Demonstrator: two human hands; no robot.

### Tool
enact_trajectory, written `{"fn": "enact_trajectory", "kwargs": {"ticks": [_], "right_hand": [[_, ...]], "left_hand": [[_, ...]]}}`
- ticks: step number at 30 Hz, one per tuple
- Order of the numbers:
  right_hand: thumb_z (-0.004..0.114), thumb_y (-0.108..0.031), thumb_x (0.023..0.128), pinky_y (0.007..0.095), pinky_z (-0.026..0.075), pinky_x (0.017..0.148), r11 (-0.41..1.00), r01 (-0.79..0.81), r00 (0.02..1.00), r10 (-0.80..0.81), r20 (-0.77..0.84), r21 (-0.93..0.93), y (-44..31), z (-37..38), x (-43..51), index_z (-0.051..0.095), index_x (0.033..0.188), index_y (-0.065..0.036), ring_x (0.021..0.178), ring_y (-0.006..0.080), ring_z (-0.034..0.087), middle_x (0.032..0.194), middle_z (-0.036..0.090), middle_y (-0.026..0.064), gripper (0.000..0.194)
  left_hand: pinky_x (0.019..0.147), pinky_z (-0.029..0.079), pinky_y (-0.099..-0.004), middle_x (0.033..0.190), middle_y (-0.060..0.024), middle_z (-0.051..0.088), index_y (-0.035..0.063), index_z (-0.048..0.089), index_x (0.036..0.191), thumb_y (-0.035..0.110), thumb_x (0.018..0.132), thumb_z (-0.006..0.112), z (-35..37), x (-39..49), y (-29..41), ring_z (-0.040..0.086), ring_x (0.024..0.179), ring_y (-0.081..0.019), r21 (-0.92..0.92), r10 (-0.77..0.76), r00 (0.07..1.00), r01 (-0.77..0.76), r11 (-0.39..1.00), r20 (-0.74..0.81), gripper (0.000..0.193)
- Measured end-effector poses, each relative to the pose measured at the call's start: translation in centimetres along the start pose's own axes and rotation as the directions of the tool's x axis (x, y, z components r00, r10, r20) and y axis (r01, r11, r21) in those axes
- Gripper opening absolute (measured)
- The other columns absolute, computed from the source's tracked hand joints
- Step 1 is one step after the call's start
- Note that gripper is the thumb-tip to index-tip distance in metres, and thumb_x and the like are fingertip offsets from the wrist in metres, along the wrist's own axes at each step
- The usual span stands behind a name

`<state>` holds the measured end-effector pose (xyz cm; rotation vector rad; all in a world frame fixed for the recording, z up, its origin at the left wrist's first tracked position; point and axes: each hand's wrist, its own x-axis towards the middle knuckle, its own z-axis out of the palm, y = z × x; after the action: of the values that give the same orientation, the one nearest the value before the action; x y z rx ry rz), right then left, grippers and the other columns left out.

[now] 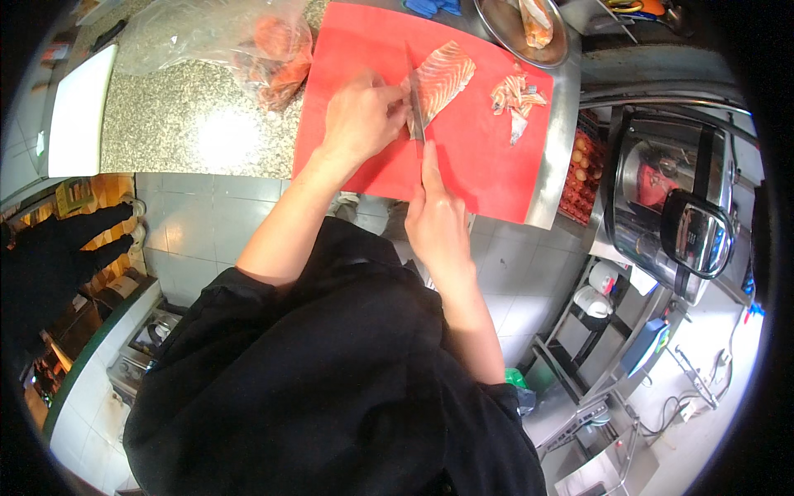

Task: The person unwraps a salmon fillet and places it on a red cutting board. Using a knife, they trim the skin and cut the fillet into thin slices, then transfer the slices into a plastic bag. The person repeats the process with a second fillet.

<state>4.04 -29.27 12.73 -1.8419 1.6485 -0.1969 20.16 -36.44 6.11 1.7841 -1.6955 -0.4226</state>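
Observation:
A salmon fillet piece point(448, 80) lies slanted on a red cutting board point(490, 180). My right hand point(439, 217) grips a knife point(417, 108), its forefinger stretched along the back of it; the handle is mostly hidden in the palm. The blade lies over the left edge of the fillet. My left hand point(366, 118) is at that same edge, its fingertips bent against the fish beside the blade; whether they pinch a slice is hard to tell. Salmon trimmings point(516, 99) with bits of skin form a small pile at the right of the board.
Beyond the board's right corner stands a round metal bowl point(561, 53) holding a fish piece. Blue gloves point(434, 6) lie behind the board. Left of it, a clear plastic bag point(180, 37) with orange-red pieces and a white board point(80, 111) rest on the speckled counter. Another person point(62, 254) is far left.

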Motion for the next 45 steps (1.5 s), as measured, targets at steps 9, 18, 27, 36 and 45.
{"fn": "enact_trajectory", "kwargs": {"ticks": [9, 18, 27, 36, 45], "right_hand": [[0.055, -0.003, 0.094, 0.0585, 0.051, 0.069, 0.998, -0.031, 0.998, 0.034, 0.061, -0.052, 0.5, 0.0, -2.0, 0.031, 0.157, -0.006, 0.076, 0.0521, 0.065, 0.079, 0.065, 0.0331, 0.067], [0.058, -0.001, 0.092, 0.0523, 0.057, 0.067, 0.992, -0.076, 0.974, 0.095, 0.206, -0.096, 4.6, -2.7, -13.2, 0.035, 0.155, -0.003, 0.075, 0.0485, 0.068, 0.084, 0.066, 0.0307, 0.067], [0.057, 0.003, 0.093, 0.0493, 0.055, 0.075, 0.987, 0.141, 0.983, -0.129, -0.133, 0.083, 5.0, -4.5, -7.2, 0.039, 0.152, 0.001, 0.088, 0.0476, 0.069, 0.102, 0.069, 0.0306, 0.062], [0.058, -0.002, 0.094, 0.0556, 0.053, 0.068, 0.986, 0.142, 0.987, -0.134, -0.088, 0.084, 2.1, -1.1, 0.4, 0.035, 0.153, 0.001, 0.079, 0.0467, 0.068, 0.088, 0.067, 0.0298, 0.064], [0.057, -0.003, 0.094, 0.0555, 0.052, 0.068, 0.994, 0.063, 0.996, -0.058, -0.061, 0.091, 2.1, -0.3, 0.1, 0.04, 0.153, -0.005, 0.079, 0.0488, 0.067, 0.083, 0.066, 0.0304, 0.062]], "left_hand": [[0.072, 0.057, -0.0424, 0.101, -0.0146, 0.068, 0.011, 0.081, 0.1, 0.02, 0.079, 0.08, -0.2, 0.2, 0.2, 0.071, 0.08, -0.0319, 0.006, -0.029, 0.999, 0.029, 1.0, 0.019, 0.023], [0.069, 0.058, -0.0385, 0.098, -0.014, 0.068, 0.0102, 0.08, 0.104, 0.017, 0.083, 0.078, -0.2, 0.3, 0.2, 0.072, 0.074, -0.0267, -0.021, -0.062, 0.998, 0.062, 0.998, 0.019, 0.022], [0.068, 0.057, -0.0364, 0.098, -0.0125, 0.067, 0.0073, 0.078, 0.106, 0.011, 0.085, 0.076, 0.1, 0.9, -0.1, 0.071, 0.073, -0.0222, -0.206, -0.044, 0.999, 0.037, 0.978, -0.029, 0.022], [0.068, 0.057, -0.0426, 0.097, -0.0116, 0.067, 0.0133, 0.08, 0.101, 0.017, 0.079, 0.08, 1.4, 1.0, 0.2, 0.07, 0.08, -0.031, -0.117, -0.012, 0.999, 0.007, 0.993, -0.039, 0.022], [0.066, 0.057, -0.0365, 0.097, -0.0103, 0.066, 0.0128, 0.08, 0.106, 0.016, 0.079, 0.082, 1.4, 1.1, 0.3, 0.069, 0.073, -0.0222, -0.044, 0.019, 0.999, -0.021, 0.999, -0.043, 0.027]]}}
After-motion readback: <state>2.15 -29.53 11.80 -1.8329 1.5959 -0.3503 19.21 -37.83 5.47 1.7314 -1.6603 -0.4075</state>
